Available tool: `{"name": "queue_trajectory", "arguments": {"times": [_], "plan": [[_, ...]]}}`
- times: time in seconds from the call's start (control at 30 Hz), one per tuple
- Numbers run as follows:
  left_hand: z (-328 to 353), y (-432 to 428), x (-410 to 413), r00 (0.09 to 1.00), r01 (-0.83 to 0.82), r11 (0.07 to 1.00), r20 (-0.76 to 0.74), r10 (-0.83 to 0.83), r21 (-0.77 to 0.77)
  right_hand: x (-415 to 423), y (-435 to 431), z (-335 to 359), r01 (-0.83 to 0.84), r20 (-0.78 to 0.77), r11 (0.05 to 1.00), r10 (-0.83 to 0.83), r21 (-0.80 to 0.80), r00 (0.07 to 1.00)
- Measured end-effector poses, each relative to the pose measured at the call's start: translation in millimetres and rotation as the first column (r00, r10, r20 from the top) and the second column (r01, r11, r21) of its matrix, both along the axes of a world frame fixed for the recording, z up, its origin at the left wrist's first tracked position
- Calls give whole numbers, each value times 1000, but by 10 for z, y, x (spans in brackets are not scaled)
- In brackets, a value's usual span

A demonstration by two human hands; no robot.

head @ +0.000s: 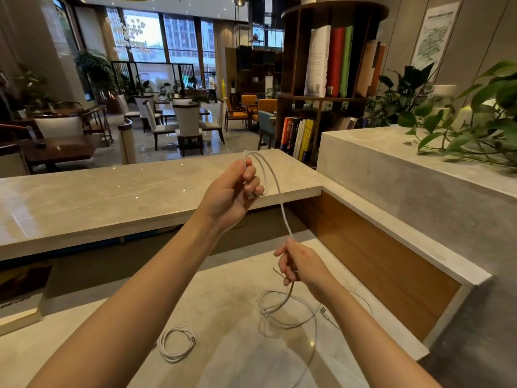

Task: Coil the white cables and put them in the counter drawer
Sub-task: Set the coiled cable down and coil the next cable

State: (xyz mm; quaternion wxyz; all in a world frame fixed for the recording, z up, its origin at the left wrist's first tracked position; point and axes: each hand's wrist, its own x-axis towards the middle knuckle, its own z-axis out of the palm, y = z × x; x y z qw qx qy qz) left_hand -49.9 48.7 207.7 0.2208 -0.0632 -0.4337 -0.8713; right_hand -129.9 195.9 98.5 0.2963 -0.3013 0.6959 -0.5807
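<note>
My left hand (233, 191) is raised above the counter and grips one end of a white cable (282, 208), with a small loop arching over its fingers and the plug showing below them. The cable runs down to my right hand (300, 264), which pinches it lower and closer to me. Below that hand the rest of the cable lies in loose tangled loops (288, 312) on the lower counter (223, 289). A second white cable (176, 343), coiled into a neat ring, lies on the counter to the left. No drawer is in view.
A raised stone ledge (112, 197) runs across behind my hands. A wood-panelled wall (377, 259) with a stone top bounds the counter on the right, with potted plants (475, 121) above. A book (19, 292) lies at the left edge.
</note>
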Motion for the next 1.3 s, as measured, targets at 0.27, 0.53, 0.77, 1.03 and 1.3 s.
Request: {"name": "queue_trajectory", "arguments": {"times": [0.27, 0.53, 0.77, 1.03, 1.3], "plan": [[-70, -63, -79, 899, -229, 473, 2, 438, -851, 243, -163, 420, 57, -798, 905, 340, 421, 498], [-136, -127, 85, 923, 94, 474, 255, 288, -876, 33, -40, 1207, -36, -904, 994, 111, 106, 412], [-116, -142, 141, 921, 307, 925, 316, -228, -225, -310, -35, 1388, -11, -924, 997, 80, 82, 374], [-235, -117, 116, 814, 539, 826, 151, -561, 167, -396, -21, 1109, 94, -889, 977, 134, 194, 437], [-253, -70, 140, 823, 527, 835, 151, -548, 161, -397, 31, 820, 91, -650, 982, 39, 165, 759]]}}
